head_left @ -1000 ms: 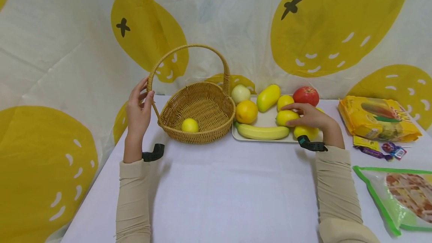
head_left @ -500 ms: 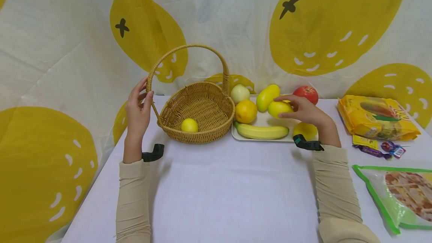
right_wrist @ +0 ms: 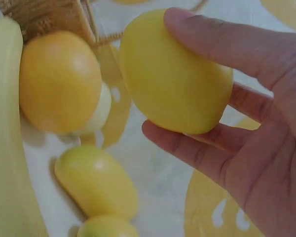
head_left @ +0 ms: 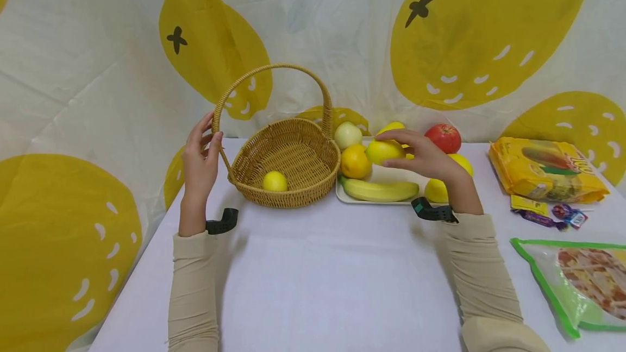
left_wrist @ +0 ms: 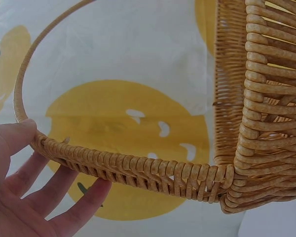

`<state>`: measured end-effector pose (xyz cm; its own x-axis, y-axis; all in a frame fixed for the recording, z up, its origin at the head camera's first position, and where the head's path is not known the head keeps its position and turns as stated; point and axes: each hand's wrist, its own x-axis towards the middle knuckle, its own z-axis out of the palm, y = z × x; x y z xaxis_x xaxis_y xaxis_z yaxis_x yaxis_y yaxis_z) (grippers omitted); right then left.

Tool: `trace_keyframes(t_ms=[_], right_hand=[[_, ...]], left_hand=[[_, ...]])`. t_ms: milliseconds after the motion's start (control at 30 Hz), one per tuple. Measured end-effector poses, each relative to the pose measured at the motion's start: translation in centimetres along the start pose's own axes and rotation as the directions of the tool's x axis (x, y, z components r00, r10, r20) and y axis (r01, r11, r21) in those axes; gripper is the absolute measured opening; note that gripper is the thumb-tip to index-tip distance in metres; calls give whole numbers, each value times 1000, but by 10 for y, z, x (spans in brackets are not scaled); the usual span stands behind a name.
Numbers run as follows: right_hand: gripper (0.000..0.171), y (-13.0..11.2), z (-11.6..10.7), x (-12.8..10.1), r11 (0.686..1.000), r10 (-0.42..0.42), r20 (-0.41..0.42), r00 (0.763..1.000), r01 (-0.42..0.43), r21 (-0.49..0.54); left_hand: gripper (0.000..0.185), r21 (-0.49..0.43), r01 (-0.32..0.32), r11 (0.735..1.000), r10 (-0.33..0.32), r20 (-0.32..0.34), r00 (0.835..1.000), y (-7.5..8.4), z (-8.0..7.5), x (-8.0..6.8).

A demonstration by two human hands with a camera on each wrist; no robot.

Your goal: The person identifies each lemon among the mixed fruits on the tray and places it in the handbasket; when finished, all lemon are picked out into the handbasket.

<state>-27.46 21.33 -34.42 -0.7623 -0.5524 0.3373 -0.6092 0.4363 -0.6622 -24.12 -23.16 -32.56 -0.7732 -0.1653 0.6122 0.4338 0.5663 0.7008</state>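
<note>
My left hand [head_left: 200, 159] holds the side of a wicker basket's handle [left_wrist: 128, 168], thumb on one side and fingers on the other. Inside the basket [head_left: 308, 193] lies one round yellow fruit [head_left: 275, 181]. With thumb and fingertips my right hand [head_left: 425, 156] grips a lemon [right_wrist: 172, 74], raised above the white tray [head_left: 383, 173]. In the head view the lemon overlaps the right edge of an orange [head_left: 353, 163]. A banana [head_left: 379, 191] lies along the tray's front. Behind the right hand, a yellow mango [head_left: 391, 125] is partly hidden.
A pale round fruit [head_left: 348, 135] sits at the tray's back left, a red pomegranate [head_left: 443, 138] at its back right. More yellow fruit [head_left: 436, 191] lies beside my right wrist. Farther right are a yellow snack bag [head_left: 548, 171], wrapped candies [head_left: 569, 216] and a green-edged bag [head_left: 582, 287].
My right hand has lifted the lemon from the right part of the tray and carried it left, toward the basket. The left hand stays on the handle.
</note>
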Motion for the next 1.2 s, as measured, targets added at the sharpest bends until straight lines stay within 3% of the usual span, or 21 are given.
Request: trace_keyframes(t_ms=[367, 667, 900, 1200], right_hand=[[54, -29, 19, 14, 991, -129, 76, 989, 127, 39], [52, -33, 60, 36, 951, -301, 22, 953, 298, 84], [51, -35, 90, 50, 953, -281, -5, 960, 280, 116], [53, -32, 123, 76, 954, -269, 57, 962, 257, 154]], left_hand=[[44, 1, -1, 1000, 1, -10, 1000, -1, -2, -1], [44, -21, -3, 1000, 3, -15, 1000, 1, -2, -1], [44, 7, 3, 1000, -3, -9, 1000, 2, -3, -2], [44, 15, 13, 1000, -13, -7, 1000, 0, 0, -1]])
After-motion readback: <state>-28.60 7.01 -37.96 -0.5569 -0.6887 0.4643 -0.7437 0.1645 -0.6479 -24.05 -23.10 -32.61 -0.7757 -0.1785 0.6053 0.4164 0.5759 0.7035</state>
